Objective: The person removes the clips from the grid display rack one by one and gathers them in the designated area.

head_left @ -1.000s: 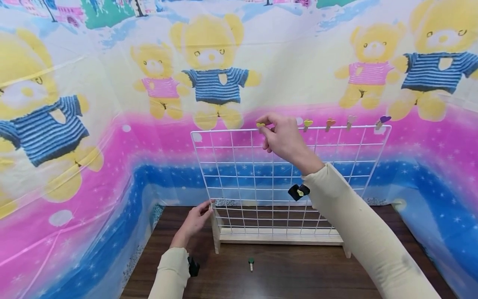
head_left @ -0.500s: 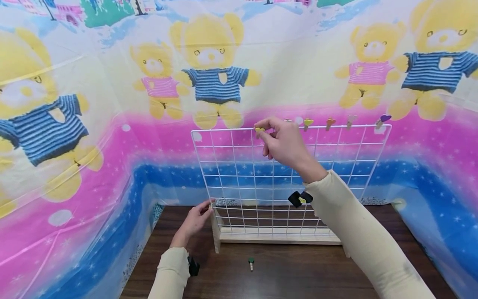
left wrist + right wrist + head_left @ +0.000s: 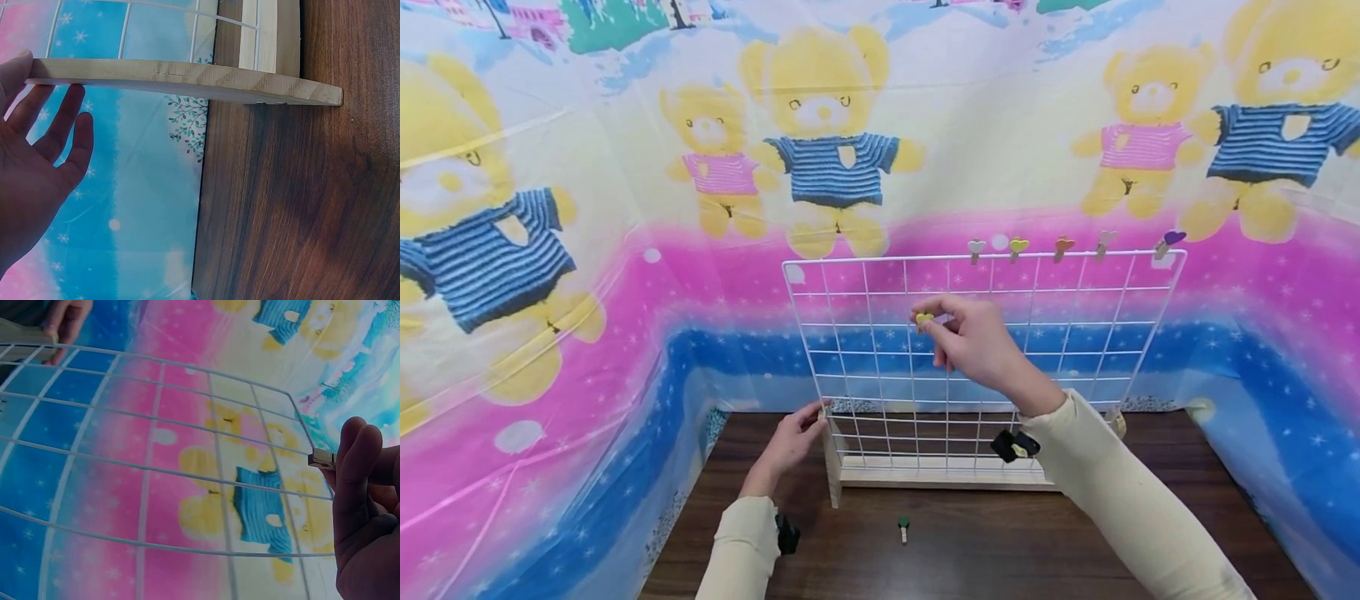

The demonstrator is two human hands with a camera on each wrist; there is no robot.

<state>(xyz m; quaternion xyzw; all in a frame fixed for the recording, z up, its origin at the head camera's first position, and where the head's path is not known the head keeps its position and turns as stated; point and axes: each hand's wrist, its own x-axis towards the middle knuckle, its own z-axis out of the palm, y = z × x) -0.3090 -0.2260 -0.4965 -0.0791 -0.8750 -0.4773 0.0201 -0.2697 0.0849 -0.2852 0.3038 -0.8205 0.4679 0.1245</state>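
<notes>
In the head view my right hand (image 3: pixel 977 342) pinches a small clothespin with a yellow heart (image 3: pixel 923 320) between thumb and fingers. It is in front of the white wire grid (image 3: pixel 865 260), below the top bar. The right wrist view shows the wooden end of that clothespin (image 3: pixel 322 458) poking past the fingertips. My left hand (image 3: pixel 793 442) grips the rack's wooden side support (image 3: pixel 187 70), thumb on one face and fingers on the other. Along the top bar sit clothespins with hearts: white (image 3: pixel 976 247), yellow (image 3: pixel 1018 247), orange (image 3: pixel 1063 245), pale pink (image 3: pixel 1105 241) and purple (image 3: pixel 1172 241).
A green clothespin (image 3: pixel 904 529) lies on the dark wooden table (image 3: pixel 1000 550) in front of the rack. A pale wooden base bar (image 3: pixel 940 478) runs along the grid's bottom. Behind stands a cloth backdrop (image 3: pixel 970 150) printed with teddy bears.
My right hand has moved down from the top bar with the yellow-heart clothespin, uncovering the white-heart one. The left hand has stayed on the side support.
</notes>
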